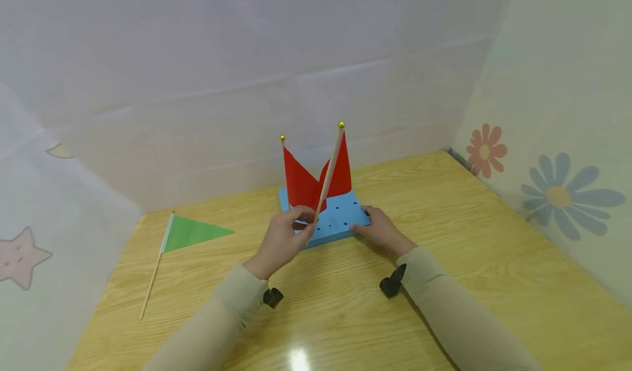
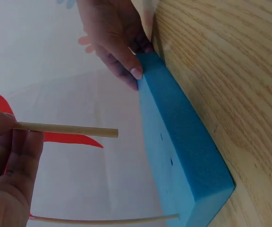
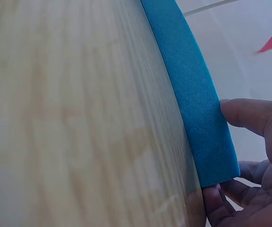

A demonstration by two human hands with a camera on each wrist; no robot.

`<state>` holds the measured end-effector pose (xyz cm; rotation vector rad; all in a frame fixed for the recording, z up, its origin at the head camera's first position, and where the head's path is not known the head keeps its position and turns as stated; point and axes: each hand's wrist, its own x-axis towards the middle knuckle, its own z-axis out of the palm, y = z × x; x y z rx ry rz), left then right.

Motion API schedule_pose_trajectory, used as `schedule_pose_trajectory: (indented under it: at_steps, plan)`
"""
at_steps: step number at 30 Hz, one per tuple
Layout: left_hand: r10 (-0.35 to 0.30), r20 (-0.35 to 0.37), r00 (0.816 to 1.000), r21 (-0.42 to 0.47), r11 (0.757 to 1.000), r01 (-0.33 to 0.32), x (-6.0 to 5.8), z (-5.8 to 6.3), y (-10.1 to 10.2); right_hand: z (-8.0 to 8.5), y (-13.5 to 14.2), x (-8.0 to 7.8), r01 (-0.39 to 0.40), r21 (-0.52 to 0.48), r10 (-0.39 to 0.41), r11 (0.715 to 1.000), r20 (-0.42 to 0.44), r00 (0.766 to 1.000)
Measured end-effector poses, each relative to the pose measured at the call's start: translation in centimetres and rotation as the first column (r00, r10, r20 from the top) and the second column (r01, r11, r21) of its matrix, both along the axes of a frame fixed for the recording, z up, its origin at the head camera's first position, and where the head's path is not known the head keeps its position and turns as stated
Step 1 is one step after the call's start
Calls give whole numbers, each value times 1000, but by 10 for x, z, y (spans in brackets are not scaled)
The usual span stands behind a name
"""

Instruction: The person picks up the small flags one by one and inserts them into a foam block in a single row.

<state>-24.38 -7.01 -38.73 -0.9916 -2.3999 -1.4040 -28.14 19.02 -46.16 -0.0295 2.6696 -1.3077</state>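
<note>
My left hand (image 1: 283, 236) pinches the wooden stick of a red flag (image 1: 342, 168) between thumb and fingers. The stick leans, gold ball uppermost; in the left wrist view its bare lower end (image 2: 89, 130) is apart from the blue foam block (image 2: 188, 127). Small holes dot the top of this block, which lies flat on the table. Another red flag (image 1: 298, 180) stands upright in the block's left side. At the block's right front corner, my right hand (image 1: 382, 232) grips its edge, thumb at the top edge and fingers round the side.
A green triangular flag (image 1: 190, 234) on a wooden stick lies on the table at the left. Behind the wooden table (image 1: 444, 223) hangs a pale sheet (image 1: 247, 85); a flower-printed sheet (image 1: 558, 113) rises along the right side.
</note>
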Motion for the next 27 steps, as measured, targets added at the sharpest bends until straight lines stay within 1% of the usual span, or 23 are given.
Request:
schedule_pose_trajectory:
  at_steps: [3,6,8,13,16,22,27]
  plan:
    - [34,37,999,-18,999,-33,-11,-3,5,0,0,0,1,-6,-1,1000,1,1000]
    - [63,85,994,-18,998,-62,-24,-6,9,0,-1,-1,3,-8,-3,1000,0,1000]
    - [87,118,989,-16,996,-86,-33,-8,12,0,-1,-1,4,-9,-4,1000,-3,1000]
    - [156,165,974,-2,987,-158,-54,-12,18,-2,-2,0,4,-17,-5,1000,-23,1000]
    - [195,181,964,16,979,-201,-62,-15,19,-2,-4,1,-4,-24,3,1000,-41,999]
    - [245,209,947,56,964,-261,-74,-19,13,-2,-8,0,-23,-23,22,999,-50,998]
    - [299,185,936,92,943,-319,-86,-17,4,-1,-9,-1,-30,-13,29,999,-49,998]
